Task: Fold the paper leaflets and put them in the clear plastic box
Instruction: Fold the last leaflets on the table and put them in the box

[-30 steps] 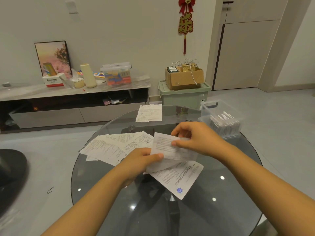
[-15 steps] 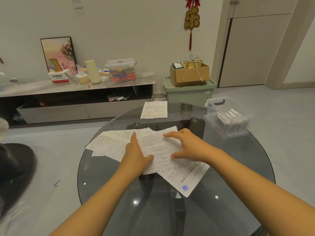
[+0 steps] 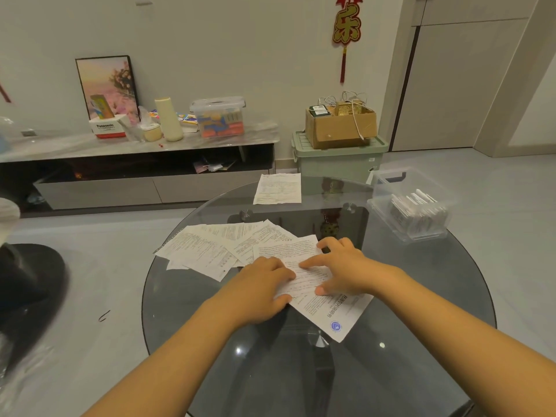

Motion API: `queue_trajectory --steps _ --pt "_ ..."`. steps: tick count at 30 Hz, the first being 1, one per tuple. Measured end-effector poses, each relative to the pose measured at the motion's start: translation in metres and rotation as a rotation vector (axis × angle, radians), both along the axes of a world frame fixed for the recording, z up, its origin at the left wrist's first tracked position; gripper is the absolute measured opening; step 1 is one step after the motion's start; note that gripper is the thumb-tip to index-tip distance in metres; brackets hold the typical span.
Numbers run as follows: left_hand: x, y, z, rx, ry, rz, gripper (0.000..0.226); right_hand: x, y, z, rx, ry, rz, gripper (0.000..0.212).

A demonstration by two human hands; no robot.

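both hands flat, fingers spread. left hand [image 3: 261, 288] and right hand [image 3: 346, 267] press one leaflet [image 3: 290, 254] onto the worktop [image 3: 228, 350]. clear plastic box [image 3: 388, 188] stands well apart.

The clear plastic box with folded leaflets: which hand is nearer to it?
Right. The right hand presses the leaflet just left of the clear plastic box; the left hand lies farther left.

A white and red carton [image 3: 107, 128] on the low sideboard [image 3: 90, 145] reads "Panasonic". The red and gold wall ornament [image 3: 346, 28] bears the character "乐". Print on the leaflets [image 3: 210, 248] is too small to read.
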State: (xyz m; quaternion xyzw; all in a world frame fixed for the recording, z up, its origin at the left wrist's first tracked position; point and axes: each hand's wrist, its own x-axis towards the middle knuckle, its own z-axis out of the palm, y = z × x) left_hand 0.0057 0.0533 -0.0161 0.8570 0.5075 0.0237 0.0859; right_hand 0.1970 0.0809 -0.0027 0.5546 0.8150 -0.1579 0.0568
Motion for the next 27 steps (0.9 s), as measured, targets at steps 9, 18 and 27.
queue_trajectory --steps 9,18,27 --pt "0.003 0.002 0.006 0.131 -0.108 0.017 0.024 0.001 0.000 -0.002 0.027 0.111 0.000 0.037" --pt "-0.004 0.006 0.009 -0.036 -0.656 0.343 0.015 0.008 -0.002 0.022 0.052 0.394 -0.112 0.015" --pt "-0.001 0.013 -0.005 -0.061 -0.404 0.339 0.074 0.003 -0.004 0.007 0.019 0.255 -0.227 0.045"
